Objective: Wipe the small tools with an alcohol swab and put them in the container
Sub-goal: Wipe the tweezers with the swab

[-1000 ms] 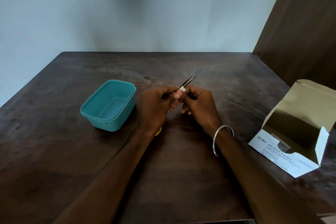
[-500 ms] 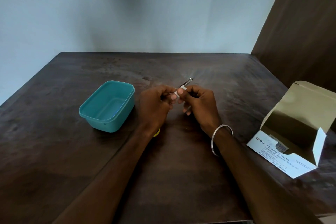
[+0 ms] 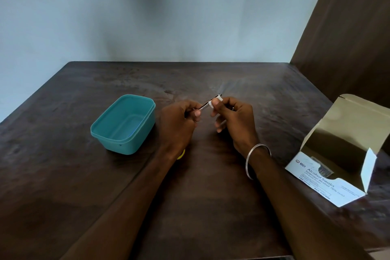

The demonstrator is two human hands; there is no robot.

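Since the earlier frames the white swab (image 3: 215,101) has slid outward along the metal tool (image 3: 207,104), so that it now sits at the tool's far tip and hardly any metal shows beyond it, where a second ago the two prongs stuck out well past it.

From the head camera, the left hand (image 3: 179,124) grips the near end of the tool, its fingers curled round it and the thumb pressed on top. A short bright stretch of metal runs up and to the right from that thumb to the swab. The right hand (image 3: 236,120) pinches the swab round the tool's tip between thumb and forefinger, the other fingers loosely bent below. Both hands are held above the middle of the dark worktop (image 3: 211,207), just apart from each other, joined only by the tool.

Left of the left hand, near but not touching, the teal container (image 3: 123,124) stands open on the worktop. On the right side, well apart from the hands, lies an opened box of alcohol swabs (image 3: 337,154), its flap raised. A metal bangle (image 3: 257,160) circles the right wrist.

Most of the tool is hidden inside the left fist and under the swab, so its kind cannot be told. A small yellow thing (image 3: 182,155) peeps out beneath the left wrist, mostly covered. What is inside the box is too dark to tell.
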